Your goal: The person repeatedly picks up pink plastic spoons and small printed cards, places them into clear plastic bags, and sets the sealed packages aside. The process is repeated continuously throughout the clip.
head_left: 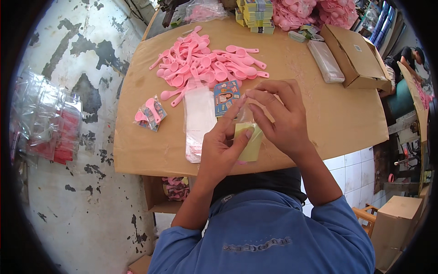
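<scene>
My left hand (221,148) grips a small clear plastic bag with a pale yellow card (253,145) inside, thumb across its front. The fingers of my right hand (285,116) are bent in at the bag's upper end, pinching the thin film. Left of my hands lies a stack of clear bags (197,118). Just beyond them is a blue printed card (226,93), partly covered by my left fingers. Farther back spreads a heap of pink plastic spoons (205,68). A bagged pair of pink spoons (153,112) with a printed card rests at the left.
The brown-covered table (337,118) ends close to my body. An open cardboard box (356,57) and a clear-wrapped pack (325,61) stand at the right back. Bundled yellow cards (258,13) sit at the far edge. Another person (410,59) works at far right.
</scene>
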Demonstrator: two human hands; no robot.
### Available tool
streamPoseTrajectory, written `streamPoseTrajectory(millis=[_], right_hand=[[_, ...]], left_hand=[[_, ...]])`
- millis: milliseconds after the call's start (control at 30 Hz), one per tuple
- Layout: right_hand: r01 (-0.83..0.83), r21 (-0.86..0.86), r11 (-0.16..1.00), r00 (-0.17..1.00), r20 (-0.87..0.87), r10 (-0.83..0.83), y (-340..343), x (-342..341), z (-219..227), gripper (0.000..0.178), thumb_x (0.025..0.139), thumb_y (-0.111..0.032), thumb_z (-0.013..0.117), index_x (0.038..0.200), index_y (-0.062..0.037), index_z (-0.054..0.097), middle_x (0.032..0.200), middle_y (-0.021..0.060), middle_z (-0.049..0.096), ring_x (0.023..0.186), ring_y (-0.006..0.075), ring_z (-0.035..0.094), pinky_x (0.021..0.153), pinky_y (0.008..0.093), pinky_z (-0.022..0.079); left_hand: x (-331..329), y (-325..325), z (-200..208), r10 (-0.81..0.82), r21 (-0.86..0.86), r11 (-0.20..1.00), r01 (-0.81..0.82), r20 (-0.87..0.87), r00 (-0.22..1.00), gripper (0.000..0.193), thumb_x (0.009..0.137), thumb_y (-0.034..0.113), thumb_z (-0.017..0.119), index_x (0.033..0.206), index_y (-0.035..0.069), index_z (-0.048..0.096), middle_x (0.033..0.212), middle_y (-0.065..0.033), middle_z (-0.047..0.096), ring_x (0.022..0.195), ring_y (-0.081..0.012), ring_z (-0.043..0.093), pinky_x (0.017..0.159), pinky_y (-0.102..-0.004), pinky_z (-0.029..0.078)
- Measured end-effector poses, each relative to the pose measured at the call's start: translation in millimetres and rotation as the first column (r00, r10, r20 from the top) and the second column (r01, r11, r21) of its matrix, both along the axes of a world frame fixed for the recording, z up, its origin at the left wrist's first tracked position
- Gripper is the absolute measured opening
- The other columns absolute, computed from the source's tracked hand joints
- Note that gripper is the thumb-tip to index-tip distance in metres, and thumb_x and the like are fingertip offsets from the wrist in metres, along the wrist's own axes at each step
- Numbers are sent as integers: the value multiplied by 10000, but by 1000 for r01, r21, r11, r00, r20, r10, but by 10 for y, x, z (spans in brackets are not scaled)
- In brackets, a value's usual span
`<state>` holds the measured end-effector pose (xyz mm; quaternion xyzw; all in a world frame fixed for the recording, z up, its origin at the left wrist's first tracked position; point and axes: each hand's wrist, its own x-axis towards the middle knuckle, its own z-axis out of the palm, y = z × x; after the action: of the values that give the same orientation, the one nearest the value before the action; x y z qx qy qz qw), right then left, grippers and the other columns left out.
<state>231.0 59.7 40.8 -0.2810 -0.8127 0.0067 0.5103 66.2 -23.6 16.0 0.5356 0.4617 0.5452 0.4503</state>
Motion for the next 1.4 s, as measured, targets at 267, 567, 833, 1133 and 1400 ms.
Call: streamPoseTrajectory(millis=[267,567,833,1133,1400], right_hand=[[34,92,995,999,37,-38,23,22,-35,291,695,-54,800,980,-70,745,1029,37,671,984,265,599,828,412,493],[153,-70,986,985,-66,-158,293,307,31,188,815,11,712,997,-29,686,980,77,657,920,234,608,818,377,502],[-14,-765,644,999,-43,-29,1057,1271,131,208,958,-147,645,1087,11,687,1021,53,697,900,118,624,808,309,517],[391,-579,715,904,96,-417,798,1327,119,223,937,-157,673,1097,-5,699,1024,122,737,951,182,688,827,321,512],[-362,-719,593,932,-283,225,-99,325,-45,219,936,-177,720,1092,-24,719,1011,49,733,910,101,672,726,239,473]], left_hand=[[-3,-74,133,-55,-102,994,39,-163,985,680,974,25,659,1587,35,365,753,66,535,678,2,424,636,-176,333],[-59,-101,-4,-74,-58,996,70,-76,994,700,977,102,675,1602,110,361,769,-7,668,667,-31,518,602,-199,445],[-167,-140,-22,50,-220,976,5,246,968,368,1005,122,654,1341,33,533,1030,-96,752,841,-94,709,597,-236,588],[-200,-26,-104,72,-143,989,-41,215,974,257,998,132,671,1215,3,623,1147,-106,686,939,-109,684,608,-255,627],[-42,60,2,74,-60,996,-60,257,963,263,995,116,681,1208,-28,627,1129,-100,681,952,-127,678,729,-292,642]])
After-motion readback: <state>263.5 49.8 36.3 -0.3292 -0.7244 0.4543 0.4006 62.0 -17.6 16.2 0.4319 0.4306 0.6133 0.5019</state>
